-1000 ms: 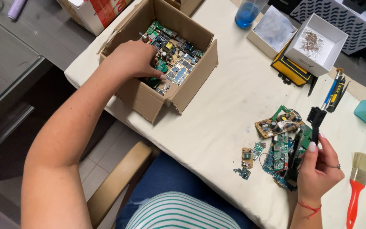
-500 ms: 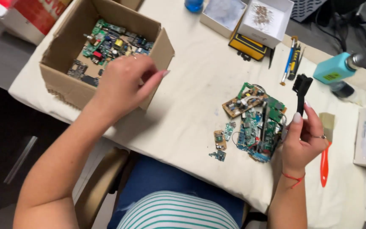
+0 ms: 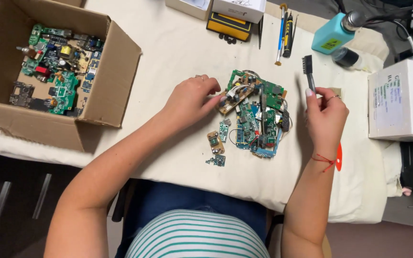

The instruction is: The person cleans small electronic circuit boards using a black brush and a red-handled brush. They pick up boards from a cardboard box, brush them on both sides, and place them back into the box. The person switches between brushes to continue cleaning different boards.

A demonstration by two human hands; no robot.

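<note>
Fingers of the left hand (image 3: 190, 100) are curled together, their tips touching the tan circuit board (image 3: 233, 98) at the upper left edge of the pile of circuit boards (image 3: 256, 119) in the middle of the tabletop (image 3: 168, 52); whether they pinch it or only press on it cannot be told. Fingers of the right hand (image 3: 326, 117) are closed round the handle of one small black brush (image 3: 308, 71), held upright with its bristle head above the hand, just right of the pile.

That pile holds several overlapping green and blue boards, too tangled to count exactly. Three small loose boards lie apart at its lower left: one tan (image 3: 214, 142), one green (image 3: 223, 130), and one tiny green scrap (image 3: 217, 160). One open cardboard box (image 3: 115, 71) stands at the left, well apart from the pile, with many more boards inside. Along the far edge lie one yellow and black device (image 3: 229, 25), a few slim hand tools (image 3: 284, 31) side by side, and one teal dispenser bottle (image 3: 333, 36). One white carton (image 3: 400, 100) sits at the right. A red-handled tool (image 3: 338, 157) shows partly behind the right wrist.
</note>
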